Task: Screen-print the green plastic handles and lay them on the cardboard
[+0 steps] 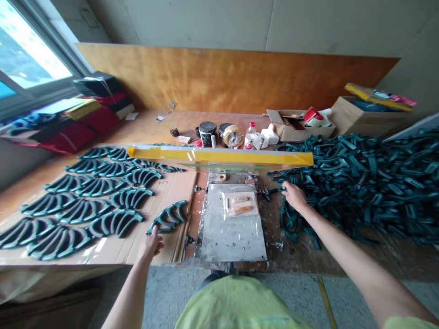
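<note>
My left hand [151,243] rests at the near end of a dark green curved plastic piece [168,216] lying on the cardboard sheet [173,185], its fingers closed on that piece's tip. My right hand [294,195] reaches into the edge of a big heap of the same green pieces [360,183], fingers curled among them; what they hold is hidden. Between the hands lies a flat metal plate [233,228] with a small taped jig [238,204], under a raised yellow-edged frame [219,156].
Several rows of green pieces [85,201] cover the cardboard on the left. Black tins [207,132], a tape roll, a bottle [250,135] and open cartons [295,123] stand at the back. Folded red and blue fabric [68,123] lies by the window.
</note>
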{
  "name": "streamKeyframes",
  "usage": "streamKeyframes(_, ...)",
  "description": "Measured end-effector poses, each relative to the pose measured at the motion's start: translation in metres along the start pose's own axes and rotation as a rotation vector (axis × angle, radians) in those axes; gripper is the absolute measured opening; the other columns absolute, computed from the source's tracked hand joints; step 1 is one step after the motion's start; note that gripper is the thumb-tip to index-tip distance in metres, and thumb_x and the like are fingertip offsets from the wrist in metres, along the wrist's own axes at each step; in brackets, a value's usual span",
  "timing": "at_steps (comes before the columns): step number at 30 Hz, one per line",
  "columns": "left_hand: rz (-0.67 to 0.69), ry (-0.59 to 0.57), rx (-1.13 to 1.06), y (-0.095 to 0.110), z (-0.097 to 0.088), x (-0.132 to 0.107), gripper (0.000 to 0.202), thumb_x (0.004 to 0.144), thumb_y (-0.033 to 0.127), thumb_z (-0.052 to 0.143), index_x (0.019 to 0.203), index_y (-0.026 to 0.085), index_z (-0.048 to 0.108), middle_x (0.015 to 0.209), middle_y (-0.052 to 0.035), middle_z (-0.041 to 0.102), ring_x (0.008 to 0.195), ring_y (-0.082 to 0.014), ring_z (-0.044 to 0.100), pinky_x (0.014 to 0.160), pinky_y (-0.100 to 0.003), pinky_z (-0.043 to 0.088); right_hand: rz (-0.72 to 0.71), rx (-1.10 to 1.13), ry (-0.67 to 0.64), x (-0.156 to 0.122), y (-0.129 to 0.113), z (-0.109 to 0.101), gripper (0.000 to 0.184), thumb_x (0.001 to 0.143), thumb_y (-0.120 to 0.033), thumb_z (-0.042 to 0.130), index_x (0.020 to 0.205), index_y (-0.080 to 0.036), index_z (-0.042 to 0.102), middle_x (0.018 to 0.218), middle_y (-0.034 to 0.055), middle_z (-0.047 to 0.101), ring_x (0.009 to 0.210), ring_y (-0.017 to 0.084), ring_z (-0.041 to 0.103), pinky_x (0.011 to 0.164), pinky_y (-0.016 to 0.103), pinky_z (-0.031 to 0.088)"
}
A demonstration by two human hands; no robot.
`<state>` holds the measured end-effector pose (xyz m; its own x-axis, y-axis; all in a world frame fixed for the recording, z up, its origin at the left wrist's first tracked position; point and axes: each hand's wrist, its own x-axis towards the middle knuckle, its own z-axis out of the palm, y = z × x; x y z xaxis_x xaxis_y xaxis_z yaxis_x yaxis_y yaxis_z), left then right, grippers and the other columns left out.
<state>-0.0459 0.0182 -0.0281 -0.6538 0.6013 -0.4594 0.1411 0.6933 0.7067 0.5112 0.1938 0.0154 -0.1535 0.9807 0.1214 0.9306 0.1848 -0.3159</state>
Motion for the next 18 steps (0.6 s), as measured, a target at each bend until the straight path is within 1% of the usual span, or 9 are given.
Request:
streamKeyframes(2,0.027,-0.008,-0.039,0.015,0.001,-0.006,0.044,0.079,0.059,0.044,0.063,0.019,0.054,0.04,-0.0017,0.051,0.035,-0.0167,0.048,0.038,-0.028,0.042,-0.01,0.244,0.098,-0.001,-0.022,-0.002,0.018,0.079,-0.015,0.063,0.095,-0.021,0.063,0.092,0.0047,0.07,0.087,0.021,0.065,0.079,0.033,0.048)
streamKeyframes(3,0.051,-0.016,-0.067,0.026,0.003,-0.009,0.043,0.08,0.058,0.043,0.066,0.019,0.054,0.043,-0.0008,0.053,0.037,-0.0151,0.048,0.04,-0.026,0.043,-0.052,0.357,0.103,-0.003,-0.038,0.0,0.019,0.078,-0.016,0.065,0.096,-0.021,0.064,0.093,0.0039,0.069,0.087,0.021,0.065,0.081,0.033,0.049)
streamKeyframes(5,0.153,-0.049,-0.134,0.057,0.011,-0.017,0.043,0.082,0.058,0.044,0.072,0.019,0.056,0.048,0.0012,0.055,0.04,-0.0127,0.049,0.043,-0.023,0.042,-0.194,0.513,0.036,-0.007,-0.073,0.009,0.024,0.078,-0.015,0.065,0.101,-0.022,0.068,0.099,0.0038,0.069,0.092,0.02,0.064,0.086,0.034,0.048)
streamKeyframes(7,0.325,-0.091,-0.225,0.098,0.018,-0.029,0.043,0.083,0.059,0.046,0.079,0.019,0.06,0.051,0.0026,0.056,0.041,-0.0115,0.049,0.043,-0.022,0.04,-0.347,0.557,-0.069,-0.011,-0.105,0.024,0.03,0.08,-0.011,0.063,0.106,-0.024,0.071,0.104,0.0035,0.067,0.095,0.018,0.063,0.089,0.033,0.048)
streamKeyframes(10,0.614,-0.122,-0.393,0.163,0.023,-0.057,0.042,0.087,0.057,0.048,0.092,0.019,0.063,0.054,0.0032,0.058,0.042,-0.0099,0.048,0.043,-0.02,0.037,-0.503,0.439,-0.141,-0.015,-0.135,0.044,0.032,0.085,-0.009,0.06,0.107,-0.026,0.074,0.099,0.0031,0.067,0.092,0.017,0.061,0.087,0.033,0.047)
streamKeyframes(13,0.761,-0.146,-0.585,0.214,0.024,-0.087,0.037,0.091,0.054,0.046,0.088,0.019,0.059,0.052,0.0038,0.057,0.041,-0.0089,0.046,0.043,-0.021,0.035,-0.577,0.251,-0.113,-0.019,-0.147,0.053,0.028,0.089,-0.013,0.058,0.108,-0.027,0.074,0.093,0.0049,0.067,0.096,0.021,0.056,0.088,0.036,0.045)
streamKeyframes(15,0.808,-0.173,-0.671,0.233,0.024,-0.1,0.036,0.094,0.051,0.044,0.08,0.02,0.055,0.051,0.0041,0.056,0.041,-0.0084,0.045,0.043,-0.022,0.033,-0.577,0.165,-0.103,-0.023,-0.152,0.052,0.028,0.09,-0.015,0.058,0.112,-0.026,0.072,0.095,0.0065,0.068,0.1,0.023,0.055,0.091,0.039,0.044)
streamKeyframes(16,0.821,-0.183,-0.69,0.238,0.024,-0.104,0.037,0.095,0.05,0.042,0.076,0.02,0.053,0.05,0.0042,0.055,0.041,-0.0082,0.045,0.044,-0.022,0.032,-0.574,0.135,-0.104,-0.026,-0.153,0.05,0.03,0.089,-0.015,0.058,0.114,-0.026,0.071,0.097,0.0071,0.069,0.102,0.023,0.055,0.092,0.04,0.044)
streamKeyframes(18,0.824,-0.2,-0.683,0.237,0.022,-0.109,0.038,0.095,0.049,0.042,0.074,0.02,0.054,0.049,0.0039,0.055,0.042,-0.0084,0.045,0.045,-0.023,0.033,-0.574,0.1,-0.109,-0.031,-0.154,0.042,0.035,0.087,-0.012,0.059,0.118,-0.026,0.069,0.103,0.0075,0.069,0.106,0.023,0.056,0.095,0.04,0.044)
